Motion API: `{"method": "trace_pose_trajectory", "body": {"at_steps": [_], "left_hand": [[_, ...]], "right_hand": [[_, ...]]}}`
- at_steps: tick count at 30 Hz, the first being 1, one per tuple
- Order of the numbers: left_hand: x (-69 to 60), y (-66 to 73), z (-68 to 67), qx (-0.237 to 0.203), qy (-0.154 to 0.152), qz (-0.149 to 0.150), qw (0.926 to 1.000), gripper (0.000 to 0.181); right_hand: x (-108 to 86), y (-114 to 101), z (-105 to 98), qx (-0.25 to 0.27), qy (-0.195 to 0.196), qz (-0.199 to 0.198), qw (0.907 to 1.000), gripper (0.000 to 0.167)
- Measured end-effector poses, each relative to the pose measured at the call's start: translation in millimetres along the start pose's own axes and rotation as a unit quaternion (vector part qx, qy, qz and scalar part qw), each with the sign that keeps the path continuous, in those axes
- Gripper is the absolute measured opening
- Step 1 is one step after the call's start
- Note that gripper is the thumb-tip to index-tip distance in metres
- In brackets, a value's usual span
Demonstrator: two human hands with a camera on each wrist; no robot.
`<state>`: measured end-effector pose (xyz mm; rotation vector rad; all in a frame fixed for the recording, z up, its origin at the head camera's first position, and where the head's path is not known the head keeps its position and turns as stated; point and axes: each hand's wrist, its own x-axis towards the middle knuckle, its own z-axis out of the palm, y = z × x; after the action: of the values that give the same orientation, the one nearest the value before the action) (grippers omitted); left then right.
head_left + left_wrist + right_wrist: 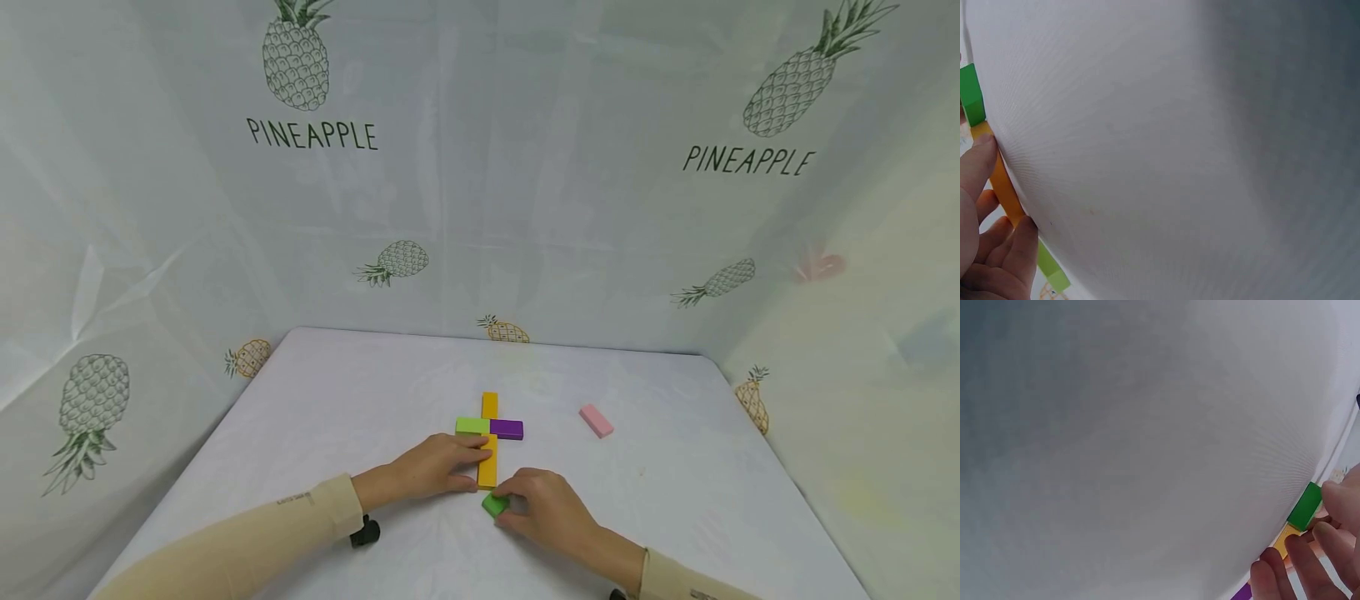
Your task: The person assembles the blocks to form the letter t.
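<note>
My right hand (551,511) pinches a green block (494,504) between thumb and fingers, by the near end of a yellow block (487,473). My left hand (435,467) rests on that yellow block, its fingers over the far part and its thumb by the left edge. Beyond lie a light green block (472,426) and a purple block (507,430), end to end crosswise, with another yellow block (490,405) past them. In the left wrist view the green block (971,97) meets the yellow block's end; in the right wrist view the two also look close together.
A pink block (596,421) lies apart to the right on the white table (360,375). Cloth with printed pineapples (480,183) hangs behind and at both sides of the table. A black piece (365,532) shows under the left wrist.
</note>
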<state>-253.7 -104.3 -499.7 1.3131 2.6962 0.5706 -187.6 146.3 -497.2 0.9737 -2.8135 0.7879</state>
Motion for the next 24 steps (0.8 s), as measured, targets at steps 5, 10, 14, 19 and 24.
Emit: {"method": "trace_pose_trajectory", "body": {"at_steps": [5,10,14,19,24], "left_hand": [[-0.3,0.1,0.0,0.0,0.001,-0.001,1.0,0.059],[0.1,-0.5,0.8,0.002,0.003,0.0,1.0,0.059],[0.7,-0.9,1.5,0.004,0.001,-0.005,1.0,0.059],[1.1,-1.5,1.9,0.007,0.0,-0.008,0.9999,0.059],[1.2,-1.9,2.2,0.01,0.0,-0.007,0.9999,0.06]], "right_hand": [[-2.8,2.5,-5.1,0.002,0.002,0.001,1.0,0.031],[-6.0,10.5,-14.4,-0.01,0.021,0.009,0.9997,0.032],[-6.8,20.4,-22.1,-0.028,0.042,0.032,0.9982,0.033],[-6.0,33.1,-31.5,-0.058,0.061,0.074,0.9937,0.038],[-4.7,45.8,-44.0,-0.07,0.08,0.101,0.9891,0.044]]}}
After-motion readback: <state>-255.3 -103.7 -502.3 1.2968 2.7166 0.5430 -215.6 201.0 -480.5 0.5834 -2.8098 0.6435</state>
